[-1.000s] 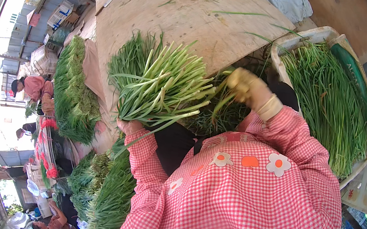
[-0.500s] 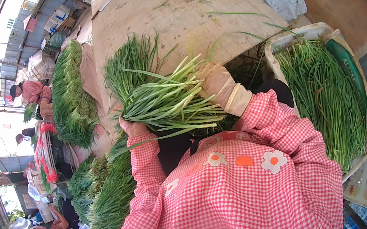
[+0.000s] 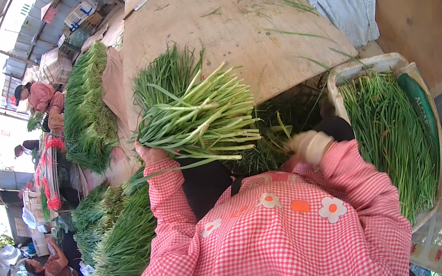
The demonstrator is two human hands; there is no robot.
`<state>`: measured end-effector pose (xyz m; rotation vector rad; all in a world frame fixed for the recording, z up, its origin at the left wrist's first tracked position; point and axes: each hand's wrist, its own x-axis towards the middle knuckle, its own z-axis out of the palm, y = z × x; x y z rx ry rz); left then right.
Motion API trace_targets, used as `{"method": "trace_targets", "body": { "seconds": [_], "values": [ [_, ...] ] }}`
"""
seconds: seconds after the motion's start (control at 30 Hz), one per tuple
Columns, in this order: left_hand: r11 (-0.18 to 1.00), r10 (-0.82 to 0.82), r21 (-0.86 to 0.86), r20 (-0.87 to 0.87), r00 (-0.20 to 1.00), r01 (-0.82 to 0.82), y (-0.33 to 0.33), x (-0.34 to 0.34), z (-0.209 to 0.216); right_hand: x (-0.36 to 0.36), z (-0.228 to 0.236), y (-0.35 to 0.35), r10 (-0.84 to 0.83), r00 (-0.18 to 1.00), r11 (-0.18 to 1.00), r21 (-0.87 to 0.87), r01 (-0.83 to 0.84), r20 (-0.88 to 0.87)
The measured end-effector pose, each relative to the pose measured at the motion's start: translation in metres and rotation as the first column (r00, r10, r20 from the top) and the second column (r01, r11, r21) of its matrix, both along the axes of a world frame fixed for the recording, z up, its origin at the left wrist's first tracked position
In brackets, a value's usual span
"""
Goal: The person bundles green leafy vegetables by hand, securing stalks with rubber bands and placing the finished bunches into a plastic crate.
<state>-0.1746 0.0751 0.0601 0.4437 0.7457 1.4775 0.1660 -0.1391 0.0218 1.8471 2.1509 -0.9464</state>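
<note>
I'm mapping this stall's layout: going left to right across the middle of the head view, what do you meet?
Long pile of greens on the ground → bunch of green onions gripped from below by the left hand → gloved right hand down among loose greens → white crate full of greens.

Green bunch of scallions (image 3: pixel 196 115), pink-and-white checked sleeves (image 3: pixel 296 243) with flower patches, pale tan table (image 3: pixel 236 23)

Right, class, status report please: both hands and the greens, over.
Left hand grips bunch of green stalks. Right hand, gloved, down in loose greens. Nothing blocking.
</note>
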Motion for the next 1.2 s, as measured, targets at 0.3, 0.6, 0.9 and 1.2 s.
{"method": "trace_targets", "body": {
  "seconds": [0.3, 0.6, 0.9, 1.2],
  "values": [
    [0.916, -0.387, 0.201, 0.218, 0.896, 0.347, -0.009, -0.006, 0.0, -0.014, 0.044, 0.052, -0.269, 0.212, 0.857, -0.133, 0.497, -0.94],
    [0.786, -0.475, 0.529, 0.184, 0.86, 0.321, 0.016, -0.007, -0.003, -0.014, 0.014, 0.039, -0.373, 0.025, 0.71, -0.268, 0.652, -0.928],
    [0.736, -0.556, 0.611, 0.298, 0.776, 0.292, 0.01, 0.009, 0.014, -0.032, 0.032, 0.03, -0.385, 0.033, 0.811, -0.321, 0.489, -0.923],
    [0.74, -0.509, 0.617, 0.251, 0.823, 0.269, -0.026, 0.047, 0.043, -0.058, 0.024, 0.064, -0.578, -0.346, 0.622, -0.673, 0.4, -0.739]
  ]
}}
